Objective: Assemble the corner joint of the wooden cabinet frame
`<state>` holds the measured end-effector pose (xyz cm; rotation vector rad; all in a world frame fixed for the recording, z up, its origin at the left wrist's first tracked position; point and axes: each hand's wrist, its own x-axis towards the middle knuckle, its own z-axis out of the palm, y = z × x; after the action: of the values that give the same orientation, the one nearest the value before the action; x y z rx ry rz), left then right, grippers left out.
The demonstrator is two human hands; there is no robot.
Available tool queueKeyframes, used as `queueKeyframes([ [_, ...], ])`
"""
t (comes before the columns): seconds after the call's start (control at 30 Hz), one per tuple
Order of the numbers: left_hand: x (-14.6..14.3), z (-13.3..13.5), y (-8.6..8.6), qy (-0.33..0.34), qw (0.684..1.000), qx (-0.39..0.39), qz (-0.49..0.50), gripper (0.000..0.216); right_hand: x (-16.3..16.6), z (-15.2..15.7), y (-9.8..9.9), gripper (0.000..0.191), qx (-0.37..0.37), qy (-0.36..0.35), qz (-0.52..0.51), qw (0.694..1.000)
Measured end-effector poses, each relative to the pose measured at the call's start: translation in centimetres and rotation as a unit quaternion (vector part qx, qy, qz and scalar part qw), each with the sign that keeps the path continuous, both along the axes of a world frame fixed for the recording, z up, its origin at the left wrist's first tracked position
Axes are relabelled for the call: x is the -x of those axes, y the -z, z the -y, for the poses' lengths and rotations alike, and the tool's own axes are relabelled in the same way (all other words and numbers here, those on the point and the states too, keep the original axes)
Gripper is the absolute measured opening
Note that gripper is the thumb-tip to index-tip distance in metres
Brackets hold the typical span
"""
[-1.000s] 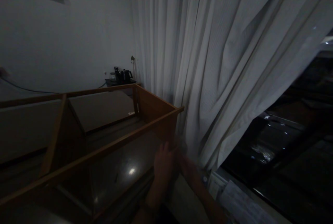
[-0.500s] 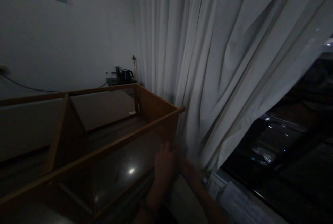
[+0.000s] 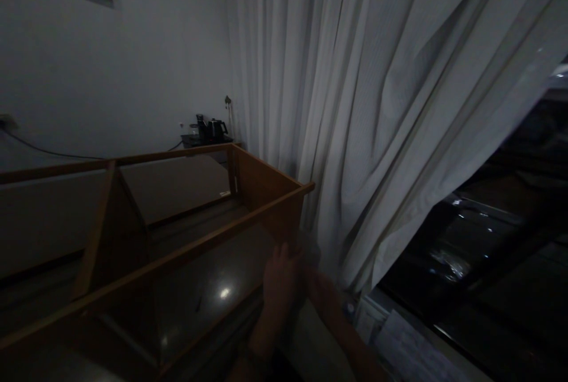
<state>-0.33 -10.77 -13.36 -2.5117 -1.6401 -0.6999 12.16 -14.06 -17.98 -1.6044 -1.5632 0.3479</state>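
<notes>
A brown wooden furniture frame (image 3: 190, 250), open on top and split by a divider, lies across the left and middle of the head view. At its near right corner, low on the wooden end panel (image 3: 284, 216), my left hand (image 3: 280, 272) has its fingers bent over the panel's edge. Close beside it, on the outer side toward the curtain, is my right hand (image 3: 323, 292). Darkness and blur smear its fingers, and whatever lies between the two hands cannot be made out.
A long white curtain (image 3: 355, 104) hangs right behind the frame's end. Dark kettle-like appliances (image 3: 215, 128) stand on a small table in the far corner. Pale papers (image 3: 412, 346) lie at lower right beside dark glass (image 3: 470, 252). A cable (image 3: 53, 151) runs along the wall.
My right hand has shifted slightly and is blurred. My left hand stays at the same corner, and the frame has not visibly moved.
</notes>
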Motion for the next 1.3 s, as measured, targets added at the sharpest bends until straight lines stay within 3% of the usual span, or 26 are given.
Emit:
queueKeyframes([
  [0.07,0.0,0.0,-0.1,-0.002,1.0,-0.002,0.0,0.03,-0.6,0.5,-0.3,0.052,-0.051,0.002,0.143,0.988],
  [0.17,0.0,0.0,-0.2,0.0,1.0,-0.002,-0.002,0.032,-1.2,0.6,-0.5,0.042,-0.133,0.003,0.311,0.941],
  [0.27,0.0,0.1,-0.2,0.0,1.0,-0.001,-0.001,0.033,-1.3,0.2,-0.3,0.034,-0.167,0.007,0.392,0.905],
  [0.37,0.0,0.1,-0.3,0.005,1.0,0.006,-0.001,0.032,-1.0,-0.2,-0.3,0.029,-0.159,0.007,0.428,0.89],
  [0.83,0.0,0.0,-0.2,-0.003,1.0,0.006,-0.002,0.035,-1.4,-0.6,-0.3,0.034,-0.173,0.011,0.414,0.894],
  [1.0,0.0,0.0,-0.4,0.007,1.0,0.004,0.0,0.032,-1.0,-1.0,-0.2,0.043,-0.173,0.011,0.315,0.933],
  [1.17,-0.1,0.0,-0.1,-0.002,1.0,-0.002,0.004,0.031,0.0,-0.9,0.4,0.051,-0.088,0.045,0.133,0.986],
  [1.3,-0.1,-0.1,0.3,-0.002,1.0,-0.01,-0.002,0.031,-0.1,-0.6,0.1,0.056,-0.078,0.042,0.152,0.984],
])
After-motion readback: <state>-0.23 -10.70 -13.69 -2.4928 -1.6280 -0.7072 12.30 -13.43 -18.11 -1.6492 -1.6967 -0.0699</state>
